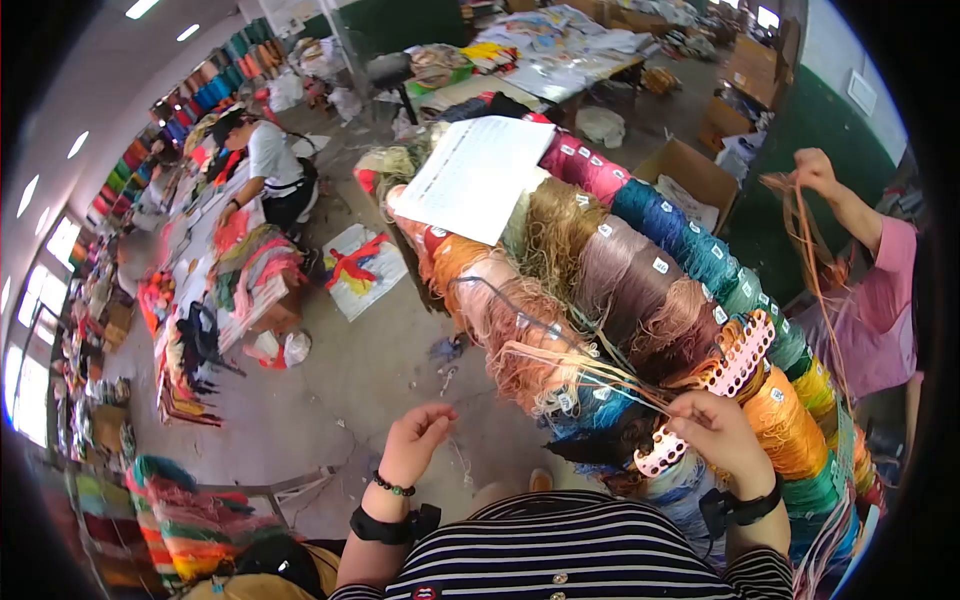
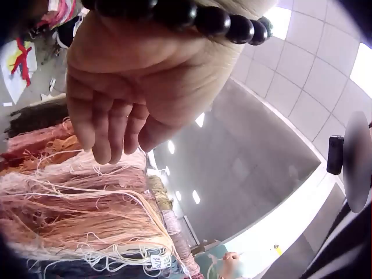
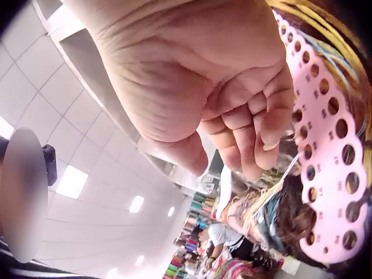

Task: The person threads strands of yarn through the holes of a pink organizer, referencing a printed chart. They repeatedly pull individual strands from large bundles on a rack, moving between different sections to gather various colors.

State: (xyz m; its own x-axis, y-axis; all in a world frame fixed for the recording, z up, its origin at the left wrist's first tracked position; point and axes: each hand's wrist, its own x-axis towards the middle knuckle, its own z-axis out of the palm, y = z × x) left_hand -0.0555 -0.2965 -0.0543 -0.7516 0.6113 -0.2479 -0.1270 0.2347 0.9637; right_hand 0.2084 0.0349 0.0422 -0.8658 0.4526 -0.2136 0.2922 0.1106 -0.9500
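Several pale, peach and light-blue threads (image 1: 600, 372) stretch over the thread bundles to my right hand (image 1: 718, 432), whose thumb and fingers pinch their ends. In the right wrist view the right hand (image 3: 203, 87) has bent fingers, with a thin white strand beside them. A pink card with rows of holes (image 1: 742, 352) lies on the bundles by that hand, and fills the right side of the right wrist view (image 3: 325, 139). My left hand (image 1: 412, 450) hangs left of the bundles with loosely bent fingers, holding nothing; in its wrist view the palm (image 2: 145, 81) is bare.
Rows of labelled thread bundles (image 1: 620, 270) fill the rack, with a printed sheet (image 1: 475, 178) on top. At the right, a person in pink (image 1: 870, 310) lifts orange strands. Another person in white (image 1: 272, 158) bends over a table at the left. A cardboard box (image 1: 690, 180) stands behind the rack.
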